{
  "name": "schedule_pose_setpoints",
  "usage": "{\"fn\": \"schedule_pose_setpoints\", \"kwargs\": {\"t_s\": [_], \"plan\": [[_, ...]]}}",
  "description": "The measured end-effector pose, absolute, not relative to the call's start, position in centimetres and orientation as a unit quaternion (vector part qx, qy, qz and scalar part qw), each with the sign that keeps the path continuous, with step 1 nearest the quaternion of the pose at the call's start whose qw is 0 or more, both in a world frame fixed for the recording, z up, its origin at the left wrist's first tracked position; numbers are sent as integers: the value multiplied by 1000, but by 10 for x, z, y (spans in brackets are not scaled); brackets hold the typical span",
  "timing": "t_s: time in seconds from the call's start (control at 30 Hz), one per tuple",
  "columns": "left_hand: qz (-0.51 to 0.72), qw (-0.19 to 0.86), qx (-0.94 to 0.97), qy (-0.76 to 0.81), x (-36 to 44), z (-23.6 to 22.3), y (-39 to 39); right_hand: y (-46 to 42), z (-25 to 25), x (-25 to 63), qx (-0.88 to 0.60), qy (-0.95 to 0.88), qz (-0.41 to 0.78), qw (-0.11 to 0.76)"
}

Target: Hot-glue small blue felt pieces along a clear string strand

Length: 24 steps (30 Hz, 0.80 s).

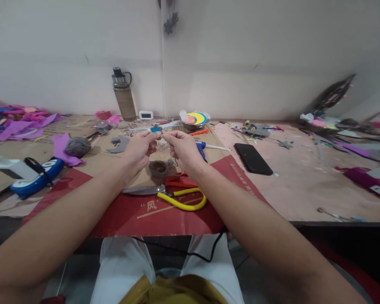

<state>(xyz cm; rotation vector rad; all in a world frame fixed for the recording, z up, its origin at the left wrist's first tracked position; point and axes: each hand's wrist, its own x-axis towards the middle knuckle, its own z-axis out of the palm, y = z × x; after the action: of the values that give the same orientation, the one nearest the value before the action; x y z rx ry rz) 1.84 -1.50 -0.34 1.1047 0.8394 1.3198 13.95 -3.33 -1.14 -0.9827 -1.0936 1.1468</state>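
My left hand [142, 147] and my right hand [185, 148] meet above the middle of the table, both closed in a pinch, fingertips almost touching. A small blue piece [156, 128] shows at the left fingertips; its shape is too small to make out. What the right fingers pinch is hidden. Below the hands lies a bundle of brown-grey yarn [158, 168]. Nearer to me, yellow-handled scissors [190, 207] rest on a red printed sheet [120, 219], beside a red-handled tool [177, 180]. A blue glue gun [201, 147] is partly hidden behind my right hand.
A bottle [125, 99] and a small white digital clock [146, 115] stand by the wall. Grey yarn [78, 146], purple felt [61, 147] and a blue power strip [38, 179] lie left. To the right are a black phone [253, 158] and a grey star [285, 144].
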Motion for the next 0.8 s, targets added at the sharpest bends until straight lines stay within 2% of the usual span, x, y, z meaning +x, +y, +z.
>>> {"fn": "schedule_pose_setpoints", "kwargs": {"t_s": [0.2,0.53,0.67,0.8], "plan": [[589,561,469,345,25,-5,-18,-39,-3,137,-401,-372,583,601],[581,558,506,309,27,-16,-15,-42,4,139,-434,-344,565,611],[551,572,520,314,26,-10,-21,-38,1,141,-448,-376,523,620],[537,575,519,335,23,0,-26,-31,-7,146,-466,-449,423,634]]}}
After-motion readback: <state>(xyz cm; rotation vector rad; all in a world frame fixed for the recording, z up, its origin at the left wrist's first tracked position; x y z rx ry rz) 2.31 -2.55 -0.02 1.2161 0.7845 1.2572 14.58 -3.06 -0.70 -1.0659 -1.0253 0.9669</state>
